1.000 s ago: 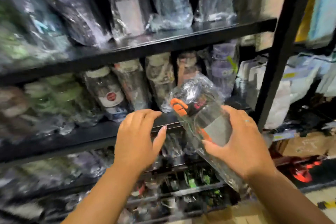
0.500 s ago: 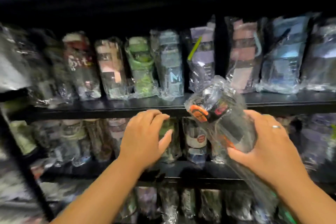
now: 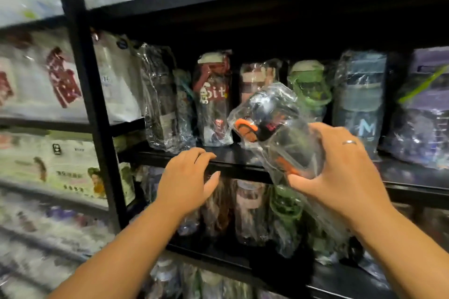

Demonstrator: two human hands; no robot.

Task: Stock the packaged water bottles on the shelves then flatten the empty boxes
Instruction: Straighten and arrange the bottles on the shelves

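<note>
One wrapped bottle (image 3: pixel 279 133) tilts up-left from the right grip (image 3: pixel 345 167) clamped on it; left grip (image 3: pixel 187 182) slack, empty, at the shelf (image 3: pixel 233 155).

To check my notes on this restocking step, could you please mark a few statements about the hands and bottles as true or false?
1. The right hand grips a wrapped bottle with an orange and black lid. True.
2. That bottle stands upright on the shelf. False: it is tilted and held in the air in front of the shelf.
3. The left hand holds a second bottle. False: it holds nothing and is by the shelf's front edge.
4. A green bottle stands on the shelf behind the held one. True.
5. A ring is worn on the left hand. False: it is on the right hand.
</note>
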